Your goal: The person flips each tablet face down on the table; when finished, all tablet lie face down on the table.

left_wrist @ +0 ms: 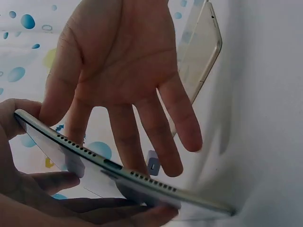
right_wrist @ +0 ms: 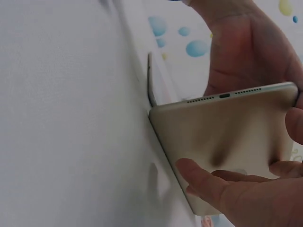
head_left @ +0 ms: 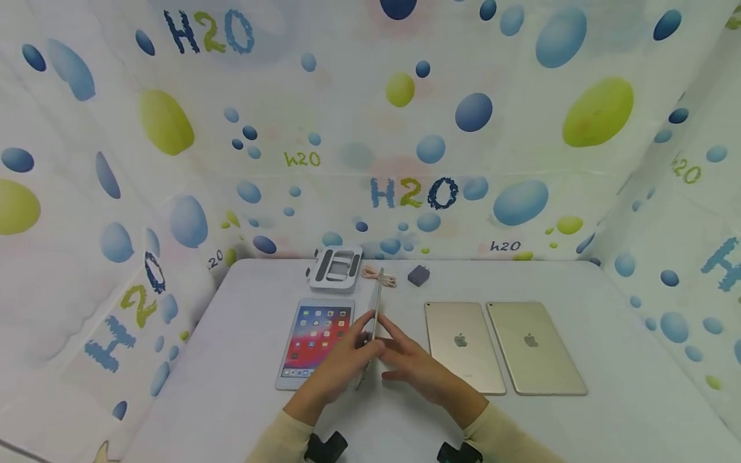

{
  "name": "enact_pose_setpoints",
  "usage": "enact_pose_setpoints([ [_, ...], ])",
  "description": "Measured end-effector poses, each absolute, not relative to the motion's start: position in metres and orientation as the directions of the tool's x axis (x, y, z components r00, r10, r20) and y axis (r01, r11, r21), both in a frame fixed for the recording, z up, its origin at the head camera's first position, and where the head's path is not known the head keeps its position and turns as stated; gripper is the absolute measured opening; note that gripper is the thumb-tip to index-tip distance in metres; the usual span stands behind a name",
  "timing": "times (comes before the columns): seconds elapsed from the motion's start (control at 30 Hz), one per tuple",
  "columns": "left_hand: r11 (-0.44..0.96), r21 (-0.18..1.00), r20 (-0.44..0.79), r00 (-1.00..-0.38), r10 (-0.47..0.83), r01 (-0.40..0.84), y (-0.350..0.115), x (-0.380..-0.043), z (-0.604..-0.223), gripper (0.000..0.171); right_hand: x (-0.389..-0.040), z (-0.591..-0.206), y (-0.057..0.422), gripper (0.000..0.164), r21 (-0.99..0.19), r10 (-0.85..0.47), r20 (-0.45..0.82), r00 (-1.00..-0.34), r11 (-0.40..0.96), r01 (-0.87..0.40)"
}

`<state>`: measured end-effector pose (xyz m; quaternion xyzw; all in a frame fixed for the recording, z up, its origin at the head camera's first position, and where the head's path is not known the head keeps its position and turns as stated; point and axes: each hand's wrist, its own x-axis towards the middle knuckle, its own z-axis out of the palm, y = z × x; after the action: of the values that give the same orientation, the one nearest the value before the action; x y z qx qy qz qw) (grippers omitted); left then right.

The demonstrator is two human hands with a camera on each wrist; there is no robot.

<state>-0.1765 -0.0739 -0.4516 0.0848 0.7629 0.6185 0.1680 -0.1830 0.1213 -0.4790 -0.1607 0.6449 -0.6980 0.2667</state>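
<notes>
A thin gold-backed tablet (head_left: pixel 377 299) stands on edge between the two hands, nearly edge-on in the head view. My left hand (head_left: pixel 338 363) grips it, thumb over the near edge and fingers along the screen side. My right hand (head_left: pixel 428 373) is at its back, with fingers spread and fairly straight. In the right wrist view the gold back (right_wrist: pixel 203 135) shows, with fingertips of the right hand against it. The left wrist view shows the speaker holes and charging port (left_wrist: pixel 112 164) on the tablet's edge, and the open right palm (left_wrist: pixel 123 61).
Left of the hands lies a tablet with a lit screen (head_left: pixel 309 334), partly covered by the left hand. Two gold tablets, one nearer (head_left: pixel 463 354) and one farther right (head_left: pixel 535 354), lie face down. Behind are a white stand (head_left: pixel 336 269), a coiled cable (head_left: pixel 389 281) and a dark charger (head_left: pixel 419 275).
</notes>
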Motion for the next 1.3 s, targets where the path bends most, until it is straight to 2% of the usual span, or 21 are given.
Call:
enact_pose_setpoints([
  [0.33, 0.220, 0.975, -0.075, -0.973, 0.219, -0.025, -0.076, -0.176, -0.450, 0.070, -0.184, -0.484, 0.118, 0.067, -0.995, -0.571, -0.088, -0.816, 0.087, 0.046],
  [0.47, 0.063, 0.995, -0.089, -0.980, 0.176, -0.079, -0.076, -0.174, -0.447, 0.069, -0.181, -0.484, 0.121, 0.067, -0.994, -0.534, -0.070, -0.843, 0.111, 0.013],
  [0.6, -0.153, 0.981, -0.095, -0.984, 0.153, -0.118, -0.075, -0.173, -0.444, 0.071, -0.183, -0.481, 0.126, 0.068, -0.993, -0.416, -0.055, -0.908, 0.119, 0.005],
  [0.73, -0.218, 0.967, -0.098, -0.984, 0.149, -0.130, -0.077, -0.175, -0.444, 0.073, -0.187, -0.477, 0.132, 0.075, -0.989, -0.294, -0.041, -0.955, 0.145, -0.002],
  [0.8, -0.148, 0.982, -0.097, -0.984, 0.150, -0.120, -0.080, -0.176, -0.446, 0.074, -0.187, -0.475, 0.135, 0.079, -0.982, -0.255, -0.044, -0.966, 0.189, -0.005],
  [0.9, 0.043, 0.997, -0.076, -0.986, 0.149, -0.070, -0.085, -0.178, -0.450, 0.075, -0.186, -0.475, 0.140, 0.081, -0.952, -0.205, -0.031, -0.978, 0.305, -0.034],
  [1.0, 0.259, 0.966, -0.038, -0.988, 0.147, 0.001, -0.089, -0.179, -0.457, 0.079, -0.185, -0.475, 0.142, 0.079, -0.896, -0.173, 0.012, -0.985, 0.435, -0.087],
  [1.07, 0.353, 0.935, -0.023, -0.989, 0.146, 0.030, -0.089, -0.180, -0.460, 0.080, -0.185, -0.476, 0.142, 0.078, -0.854, -0.160, 0.036, -0.986, 0.507, -0.114],
  [1.17, 0.433, 0.901, -0.028, -0.990, 0.141, 0.036, -0.090, -0.180, -0.466, 0.083, -0.185, -0.477, 0.140, 0.078, -0.809, -0.147, 0.032, -0.989, 0.577, -0.112],
  [1.3, 0.466, 0.884, -0.039, -0.990, 0.136, 0.029, -0.090, -0.182, -0.476, 0.079, -0.185, -0.482, 0.138, 0.078, -0.773, -0.142, 0.011, -0.990, 0.627, -0.099],
])
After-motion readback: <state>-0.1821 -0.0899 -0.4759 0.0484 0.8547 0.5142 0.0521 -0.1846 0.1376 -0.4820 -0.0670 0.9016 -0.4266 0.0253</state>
